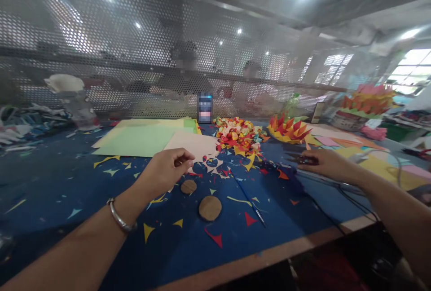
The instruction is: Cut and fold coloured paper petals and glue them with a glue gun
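Note:
My left hand (174, 166) is closed, its thumb and fingers curled together at the near edge of a pale pink sheet of paper (198, 143). Whether it grips anything is hidden. Farther right, my right hand (314, 161) is shut on dark scissors (299, 159), blurred, their tips pointing left. Two round brown discs, a small one (188, 187) and a larger one (210, 208), lie below my left hand. A thin blue paintbrush (247, 196) lies slanting to their right. Cut pink paper with round holes (215, 168) sits between my hands.
Green sheets (134, 138) lie at back left. Behind are a heap of coloured paper pieces (239, 134), an orange-red paper flower (289, 130) and a phone (205, 108). Paper scraps dot the blue table (67, 183). A cable (325, 213) crosses the right side. A perforated screen (144, 71) stands behind.

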A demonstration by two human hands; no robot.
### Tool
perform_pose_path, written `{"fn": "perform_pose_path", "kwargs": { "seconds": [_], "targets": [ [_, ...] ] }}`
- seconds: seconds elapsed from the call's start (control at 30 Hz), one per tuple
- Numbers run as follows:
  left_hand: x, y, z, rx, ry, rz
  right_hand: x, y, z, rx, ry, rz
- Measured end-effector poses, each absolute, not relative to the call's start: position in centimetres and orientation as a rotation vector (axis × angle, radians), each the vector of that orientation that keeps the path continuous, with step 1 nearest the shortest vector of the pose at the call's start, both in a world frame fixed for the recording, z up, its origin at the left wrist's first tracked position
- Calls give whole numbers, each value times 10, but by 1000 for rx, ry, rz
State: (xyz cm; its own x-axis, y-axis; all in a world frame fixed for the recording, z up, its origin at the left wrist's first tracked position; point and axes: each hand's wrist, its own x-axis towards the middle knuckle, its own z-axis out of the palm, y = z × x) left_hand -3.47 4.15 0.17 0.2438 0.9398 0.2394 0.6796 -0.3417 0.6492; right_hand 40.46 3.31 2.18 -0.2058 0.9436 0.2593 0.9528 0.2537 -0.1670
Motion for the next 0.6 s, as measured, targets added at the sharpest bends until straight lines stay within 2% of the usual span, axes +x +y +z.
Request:
{"fn": "perform_pose_path", "kwargs": {
  "seconds": [0.3,0.6],
  "targets": [
    [-39,46,-7,2126,1510,848,274,20,44,-1494,-2357,143],
    [-48,53,-19,2202,1728,862,220,52,8,-1409,-2379,269]
  ]
}}
